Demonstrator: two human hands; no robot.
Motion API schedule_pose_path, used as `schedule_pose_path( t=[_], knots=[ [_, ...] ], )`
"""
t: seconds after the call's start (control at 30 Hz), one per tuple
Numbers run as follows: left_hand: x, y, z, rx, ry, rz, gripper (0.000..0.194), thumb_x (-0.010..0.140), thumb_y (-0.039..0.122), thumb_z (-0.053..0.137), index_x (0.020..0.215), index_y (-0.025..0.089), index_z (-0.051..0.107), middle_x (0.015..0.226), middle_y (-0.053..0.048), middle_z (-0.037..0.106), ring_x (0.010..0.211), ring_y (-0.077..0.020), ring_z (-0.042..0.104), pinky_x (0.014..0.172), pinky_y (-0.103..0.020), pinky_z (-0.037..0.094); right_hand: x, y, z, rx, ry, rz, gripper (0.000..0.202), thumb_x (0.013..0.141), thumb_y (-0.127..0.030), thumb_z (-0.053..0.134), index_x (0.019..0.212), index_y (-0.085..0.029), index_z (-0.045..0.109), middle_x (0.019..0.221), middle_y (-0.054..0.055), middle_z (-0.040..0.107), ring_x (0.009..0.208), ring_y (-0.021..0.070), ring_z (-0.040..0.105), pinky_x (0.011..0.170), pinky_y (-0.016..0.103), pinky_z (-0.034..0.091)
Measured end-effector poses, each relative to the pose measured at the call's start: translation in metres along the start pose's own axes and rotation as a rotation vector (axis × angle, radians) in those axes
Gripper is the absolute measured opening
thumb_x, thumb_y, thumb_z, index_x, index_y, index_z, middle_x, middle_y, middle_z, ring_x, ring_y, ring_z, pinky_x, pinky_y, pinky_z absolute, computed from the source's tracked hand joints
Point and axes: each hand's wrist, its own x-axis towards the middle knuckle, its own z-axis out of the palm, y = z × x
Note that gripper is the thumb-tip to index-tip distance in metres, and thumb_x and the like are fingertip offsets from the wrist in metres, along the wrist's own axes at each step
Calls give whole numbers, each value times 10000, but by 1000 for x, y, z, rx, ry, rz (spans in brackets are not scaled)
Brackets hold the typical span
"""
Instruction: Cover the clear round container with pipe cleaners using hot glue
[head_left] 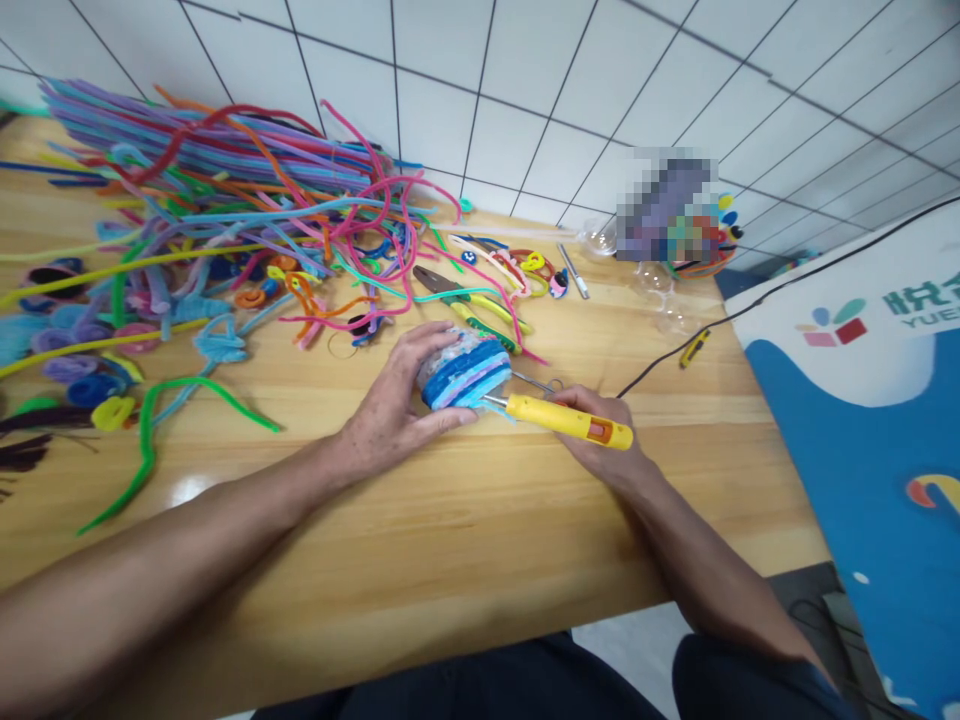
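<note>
My left hand point(397, 395) curls round a rounded form point(469, 370) wrapped in bands of dark blue, light blue and lilac pipe cleaner, with a greyish uncovered patch near the fingertips. In my right hand point(607, 450) is a yellow glue gun point(566, 418) with an orange part near its rear; its grip is hidden by the fingers. The metal nozzle points left and meets the lower right side of the wrapped form. Just behind the nozzle, a thin metal tool with a ring point(553, 385), partly hidden, rests on the table.
Pliers point(465, 290) lie beyond the wrapped form. A heap of coloured pipe cleaners point(225, 160) spreads over the back left, a green one point(150, 430) nearer. At the right are a black cord point(667, 345), a yellow cutter point(694, 350) and clear balls point(654, 280).
</note>
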Motion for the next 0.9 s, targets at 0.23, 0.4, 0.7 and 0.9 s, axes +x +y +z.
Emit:
schedule_pose_path(
  t=[0.23, 0.4, 0.7, 0.9],
  knots=[
    [1, 0, 1, -5, 23, 10, 799, 988, 553, 843, 1654, 335, 459, 1627, -168, 580, 1568, -360, 568, 1304, -612, 504, 5, -8, -4, 70, 41, 48, 103, 850, -334, 746, 900, -248, 770, 734, -22, 780, 566, 151, 640, 576, 272, 492],
    [1, 0, 1, 1, 26, 13, 792, 995, 545, 838, 1654, 331, 456, 1620, -169, 579, 1564, -357, 567, 1303, -612, 503, 9, -8, -7, 137, 38, 121, 137, 848, -356, 759, 906, -232, 757, 731, -22, 761, 585, 148, 621, 580, 270, 493],
    [2, 1, 1, 4, 17, -5, 781, 1000, 584, 818, 1645, 341, 451, 1611, -160, 583, 1564, -348, 566, 1305, -613, 503, 10, -6, -11, 169, 9, 151, 188, 834, -355, 798, 974, -231, 781, 788, -4, 778, 649, 170, 643, 586, 276, 509],
    [2, 0, 2, -11, 28, 9, 796, 985, 560, 845, 1648, 333, 466, 1615, -166, 583, 1560, -359, 572, 1300, -608, 510, 6, -10, 2, 112, 6, 68, 96, 821, -305, 735, 889, -248, 772, 715, -20, 762, 573, 159, 632, 561, 273, 480]
  ],
)
